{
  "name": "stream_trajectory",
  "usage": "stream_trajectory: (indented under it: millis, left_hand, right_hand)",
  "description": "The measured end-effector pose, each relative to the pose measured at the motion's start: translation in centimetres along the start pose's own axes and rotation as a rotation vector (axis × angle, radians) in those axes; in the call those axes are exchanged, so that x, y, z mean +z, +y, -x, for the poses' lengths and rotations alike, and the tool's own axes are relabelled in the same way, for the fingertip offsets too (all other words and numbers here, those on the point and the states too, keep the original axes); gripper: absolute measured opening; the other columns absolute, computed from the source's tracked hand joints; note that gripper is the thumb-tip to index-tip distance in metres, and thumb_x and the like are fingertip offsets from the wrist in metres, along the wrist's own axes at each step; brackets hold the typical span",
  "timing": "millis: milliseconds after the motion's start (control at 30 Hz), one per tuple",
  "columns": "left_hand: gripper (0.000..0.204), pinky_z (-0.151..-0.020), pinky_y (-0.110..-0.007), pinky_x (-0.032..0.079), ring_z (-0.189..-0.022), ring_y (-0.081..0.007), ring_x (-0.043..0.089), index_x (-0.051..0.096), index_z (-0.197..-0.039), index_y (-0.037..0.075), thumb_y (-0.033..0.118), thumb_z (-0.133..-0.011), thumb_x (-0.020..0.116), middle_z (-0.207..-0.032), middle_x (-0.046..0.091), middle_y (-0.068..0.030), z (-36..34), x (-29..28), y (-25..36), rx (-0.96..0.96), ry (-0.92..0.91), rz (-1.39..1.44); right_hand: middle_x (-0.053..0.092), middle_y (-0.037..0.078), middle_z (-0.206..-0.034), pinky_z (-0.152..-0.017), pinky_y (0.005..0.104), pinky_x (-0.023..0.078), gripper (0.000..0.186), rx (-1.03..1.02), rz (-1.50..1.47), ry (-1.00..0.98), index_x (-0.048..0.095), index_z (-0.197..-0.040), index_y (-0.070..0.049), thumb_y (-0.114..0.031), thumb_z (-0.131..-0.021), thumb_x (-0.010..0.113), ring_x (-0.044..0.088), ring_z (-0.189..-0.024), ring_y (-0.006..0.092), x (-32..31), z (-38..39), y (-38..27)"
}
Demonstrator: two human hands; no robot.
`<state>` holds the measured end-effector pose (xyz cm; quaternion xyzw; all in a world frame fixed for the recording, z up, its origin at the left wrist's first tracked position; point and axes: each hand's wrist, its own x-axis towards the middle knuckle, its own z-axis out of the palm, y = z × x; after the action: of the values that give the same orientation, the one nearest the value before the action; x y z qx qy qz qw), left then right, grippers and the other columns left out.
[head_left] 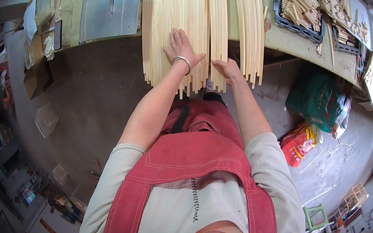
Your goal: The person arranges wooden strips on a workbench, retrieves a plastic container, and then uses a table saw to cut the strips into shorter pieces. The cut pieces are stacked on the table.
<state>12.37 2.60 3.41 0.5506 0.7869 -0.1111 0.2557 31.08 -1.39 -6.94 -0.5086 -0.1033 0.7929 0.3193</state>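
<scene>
Workbench [294,42] bears wooden slats [182,14]: left hand [182,48] spread flat atop, right hand [227,69] gripping ends.

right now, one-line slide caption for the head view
Left hand flat on long pale wooden strips overhanging a green workbench; right hand at the strip ends.

Both hands [204,59] on wooden slats [182,14], perhaps gripping.

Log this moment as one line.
left hand flat on wood strips | right hand gripping strip ends at bench edge | crate beyond
</scene>
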Motion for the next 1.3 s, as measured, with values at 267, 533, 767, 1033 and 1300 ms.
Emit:
stream_trajectory:
  millis: [267,533,767,1033,1300]
  left_hand:
    - [0.126,-0.122,-0.067,0.015,-0.160,-0.0299,0.003,0.008,-0.163,0.007,0.053,-0.075,0.084,-0.173,0.004,-0.0131,0.0,-0.3,0.2,-0.012,0.001,-0.007]
    - [0.126,-0.121,-0.068,0.016,-0.159,-0.0306,0.005,0.009,-0.163,0.006,0.053,-0.074,0.085,-0.172,0.006,-0.0132,0.1,-0.3,0.3,-0.010,0.005,-0.009]
    - [0.127,-0.121,-0.068,0.015,-0.159,-0.0309,0.004,0.008,-0.163,0.007,0.053,-0.073,0.085,-0.172,0.005,-0.0128,-0.1,-0.2,0.2,-0.018,-0.003,0.003]
    - [0.124,-0.121,-0.069,0.010,-0.160,-0.0324,0.002,0.010,-0.164,0.009,0.054,-0.074,0.082,-0.172,0.003,-0.0159,-0.2,0.5,1.1,0.020,0.067,0.018]
    - [0.119,-0.122,-0.067,0.011,-0.160,-0.0324,0.003,0.011,-0.164,0.011,0.053,-0.077,0.080,-0.172,0.004,-0.0173,0.0,0.1,1.4,0.019,0.039,0.012]
  right_hand:
    - [0.074,0.014,-0.104,-0.079,0.0375,0.062,0.030,0.066,0.031,-0.072,0.068,-0.110,0.002,-0.008,-0.084,0.080,0.073,-0.088,0.0226,-0.1,0.5,-1.2]
    - [0.074,0.010,-0.110,-0.089,0.0371,0.059,0.040,0.125,0.029,-0.047,0.069,-0.117,-0.001,-0.011,-0.081,0.084,0.072,-0.098,0.0199,1.2,-0.4,-0.8]
    - [0.074,0.011,-0.105,-0.084,0.0387,0.060,0.035,0.007,0.023,0.033,0.070,-0.111,0.000,-0.008,-0.079,0.083,0.072,-0.093,0.0210,1.9,-0.5,0.2]
    - [0.074,0.012,-0.099,-0.078,0.0386,0.061,0.030,0.007,-0.040,0.015,0.072,-0.105,0.001,-0.008,-0.078,0.082,0.073,-0.087,0.0214,2.0,-0.4,0.2]
    - [0.075,0.013,-0.098,-0.081,0.0346,0.060,0.030,-0.050,0.026,0.069,0.071,-0.106,0.002,-0.008,-0.079,0.079,0.073,-0.086,0.0209,0.2,-0.9,0.6]
